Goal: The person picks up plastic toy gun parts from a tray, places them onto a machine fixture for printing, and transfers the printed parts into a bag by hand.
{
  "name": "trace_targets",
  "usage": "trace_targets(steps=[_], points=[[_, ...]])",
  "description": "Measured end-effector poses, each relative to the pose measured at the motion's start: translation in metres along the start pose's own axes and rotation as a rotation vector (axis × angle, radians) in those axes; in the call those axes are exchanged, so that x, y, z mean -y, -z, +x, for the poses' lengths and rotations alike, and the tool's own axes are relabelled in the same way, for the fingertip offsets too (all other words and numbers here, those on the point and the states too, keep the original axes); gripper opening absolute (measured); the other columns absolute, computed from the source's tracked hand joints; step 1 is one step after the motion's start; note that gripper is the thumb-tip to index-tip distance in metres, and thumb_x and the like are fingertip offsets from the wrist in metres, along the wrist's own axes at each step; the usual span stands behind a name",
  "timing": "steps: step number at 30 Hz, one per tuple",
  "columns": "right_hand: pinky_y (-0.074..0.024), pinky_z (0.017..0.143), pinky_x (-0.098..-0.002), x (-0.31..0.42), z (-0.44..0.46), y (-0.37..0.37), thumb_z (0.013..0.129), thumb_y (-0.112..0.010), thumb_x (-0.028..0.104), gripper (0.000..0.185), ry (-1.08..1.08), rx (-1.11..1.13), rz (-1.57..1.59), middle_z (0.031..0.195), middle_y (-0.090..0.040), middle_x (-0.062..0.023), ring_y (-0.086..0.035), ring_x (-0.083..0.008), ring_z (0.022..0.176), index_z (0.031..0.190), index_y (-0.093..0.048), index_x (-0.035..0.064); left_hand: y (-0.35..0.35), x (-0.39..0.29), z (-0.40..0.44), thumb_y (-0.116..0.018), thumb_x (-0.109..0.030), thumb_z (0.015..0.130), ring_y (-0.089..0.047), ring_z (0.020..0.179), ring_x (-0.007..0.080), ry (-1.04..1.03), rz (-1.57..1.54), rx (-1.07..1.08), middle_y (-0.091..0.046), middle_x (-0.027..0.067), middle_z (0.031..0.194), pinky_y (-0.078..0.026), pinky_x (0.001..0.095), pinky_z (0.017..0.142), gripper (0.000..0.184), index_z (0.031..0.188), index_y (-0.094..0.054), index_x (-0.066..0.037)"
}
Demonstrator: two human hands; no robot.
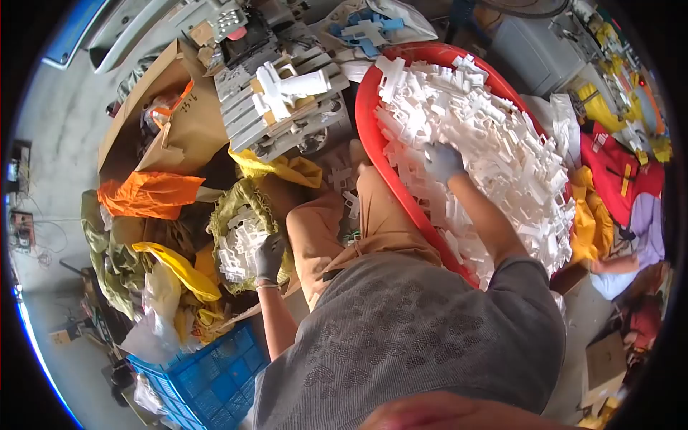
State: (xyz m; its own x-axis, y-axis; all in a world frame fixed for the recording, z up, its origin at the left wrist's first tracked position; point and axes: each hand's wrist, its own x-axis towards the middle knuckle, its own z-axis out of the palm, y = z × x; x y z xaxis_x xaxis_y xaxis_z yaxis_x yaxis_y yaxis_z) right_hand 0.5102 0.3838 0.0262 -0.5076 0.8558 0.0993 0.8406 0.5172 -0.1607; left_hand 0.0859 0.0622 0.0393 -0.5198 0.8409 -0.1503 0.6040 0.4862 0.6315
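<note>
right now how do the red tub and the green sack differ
The red tub is much larger and oblong, while the green sack is small with a roughly round mouth. The tub has a smooth, firm rim; the sack's edge is soft, crumpled and frayed. The right hand is over the tub's pile, the left at the sack's side. Both hold jumbled white pieces.

The tub is coloured red, the parts white. Grey gloves are worn on the right hand and left hand. The shirt, also grey, is patterned with darker, clustered shapes (rather paw-like, it might be said). Tan is seen on the trousers, blue on the crate, olive green on the sack, orange on the cloth.
</note>
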Motion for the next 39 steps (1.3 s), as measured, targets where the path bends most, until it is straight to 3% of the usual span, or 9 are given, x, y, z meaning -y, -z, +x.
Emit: trace_targets(steps=[2, 7, 10, 16, 21, 27, 29, 35, 39], points=[[-0.0518, 0.069, -0.0406, 0.016, -0.020, 0.021, 0.078, -0.056, 0.019, 0.038, -0.034, 0.036, 0.125, 0.094, -0.063, -0.0096, -0.063, -0.0292, 0.079, 0.115, -0.057, 0.0157, -0.004, 0.005, 0.000, -0.060, -0.028, 0.085, -0.066, 0.092, 0.0291, -0.003, -0.086, -0.013, -0.068, 0.0164, 0.100, -0.051, 0.0357, 0.081, 0.032, 0.108, -0.065, -0.006], [-0.0497, 0.074, -0.0420, 0.002, -0.052, 0.029, 0.076, -0.057, 0.013, 0.042, -0.633, 0.292, 1.010, 0.100, -0.061, -0.0174, -0.062, -0.0360, 0.086, 0.118, -0.054, 0.0092, 0.005, -0.008, 0.012, -0.061, -0.026, 0.085, -0.065, 0.096, 0.0293, -0.033, -0.036, 0.006, -0.067, 0.0165, 0.101, -0.051, 0.0349, 0.082, 0.032, 0.110, -0.065, -0.006], [-0.0501, 0.077, -0.0379, -0.028, -0.062, -0.015, 0.077, -0.060, 0.013, 0.042, -0.378, 0.006, 0.535, 0.108, -0.057, -0.0192, -0.061, -0.0327, 0.091, 0.118, -0.054, 0.0064, 0.022, -0.036, 0.016, -0.060, -0.025, 0.085, -0.066, 0.092, 0.0302, -0.074, -0.037, -0.046, -0.067, 0.0165, 0.100, -0.051, 0.0363, 0.079, 0.031, 0.109, -0.065, -0.006], [-0.0450, 0.091, -0.0401, -0.007, -0.068, -0.016, 0.076, -0.061, 0.011, 0.047, -0.202, 0.034, 0.389, 0.121, -0.051, -0.0184, -0.053, -0.0360, 0.110, 0.122, -0.050, 0.0077, 0.064, -0.096, 0.028, -0.055, -0.013, 0.087, -0.065, 0.074, 0.0163, -0.210, -0.122, -0.180, -0.069, 0.0108, 0.091, -0.050, 0.0299, 0.069, 0.027, 0.110, -0.064, -0.004], [-0.0456, 0.091, -0.0417, 0.018, -0.071, 0.013, 0.077, -0.060, 0.008, 0.042, -0.162, 0.060, 0.386, 0.122, -0.051, -0.0136, -0.054, -0.0348, 0.108, 0.118, -0.052, 0.0092, 0.097, -0.137, 0.052, -0.060, -0.010, 0.085, -0.066, 0.086, 0.0178, -0.414, -0.222, -0.347, -0.069, 0.0129, 0.096, -0.050, 0.0280, 0.078, 0.023, 0.106, -0.066, -0.001], [-0.0494, 0.078, -0.0298, 0.000, -0.074, -0.007, 0.083, -0.060, 0.008, 0.040, -0.315, -0.089, 0.804, 0.110, -0.058, -0.0070, -0.061, -0.0201, 0.092, 0.122, -0.050, 0.0049, 0.129, -0.213, 0.086, -0.064, -0.013, 0.084, -0.067, 0.083, 0.0209, -0.533, -0.088, -0.464, -0.068, 0.0128, 0.099, -0.051, 0.0298, 0.076, 0.024, 0.106, -0.066, -0.003], [-0.0472, 0.074, -0.0244, 0.009, -0.078, 0.014, 0.088, -0.059, 0.011, 0.036, -0.497, -0.055, 1.530, 0.105, -0.057, -0.0033, -0.058, -0.0109, 0.085, 0.123, -0.051, 0.0057, 0.130, -0.228, 0.103, -0.065, -0.015, 0.083, -0.066, 0.081, 0.0225, -0.568, -0.025, -0.478, -0.068, 0.0131, 0.098, -0.051, 0.0307, 0.076, 0.025, 0.106, -0.065, -0.003], [-0.0470, 0.073, -0.0236, 0.023, -0.074, 0.050, 0.091, -0.056, 0.009, 0.033, -0.508, -0.081, 1.812, 0.103, -0.057, -0.0013, -0.055, -0.0088, 0.082, 0.124, -0.051, 0.0084, 0.117, -0.260, 0.156, -0.070, -0.022, 0.079, -0.066, 0.084, 0.0306, -0.780, 0.070, -0.327, -0.067, 0.0160, 0.096, -0.051, 0.0348, 0.076, 0.035, 0.109, -0.062, -0.006], [-0.0464, 0.072, -0.0228, 0.023, -0.057, 0.054, 0.092, -0.055, 0.009, 0.034, -0.433, -0.095, 1.911, 0.106, -0.057, -0.0001, -0.055, -0.0083, 0.085, 0.125, -0.050, 0.0082, 0.122, -0.266, 0.161, -0.077, -0.019, 0.073, -0.067, 0.090, 0.0182, -0.614, 0.048, -0.164, -0.069, 0.0104, 0.096, -0.051, 0.0294, 0.079, 0.042, 0.110, -0.063, -0.005]])
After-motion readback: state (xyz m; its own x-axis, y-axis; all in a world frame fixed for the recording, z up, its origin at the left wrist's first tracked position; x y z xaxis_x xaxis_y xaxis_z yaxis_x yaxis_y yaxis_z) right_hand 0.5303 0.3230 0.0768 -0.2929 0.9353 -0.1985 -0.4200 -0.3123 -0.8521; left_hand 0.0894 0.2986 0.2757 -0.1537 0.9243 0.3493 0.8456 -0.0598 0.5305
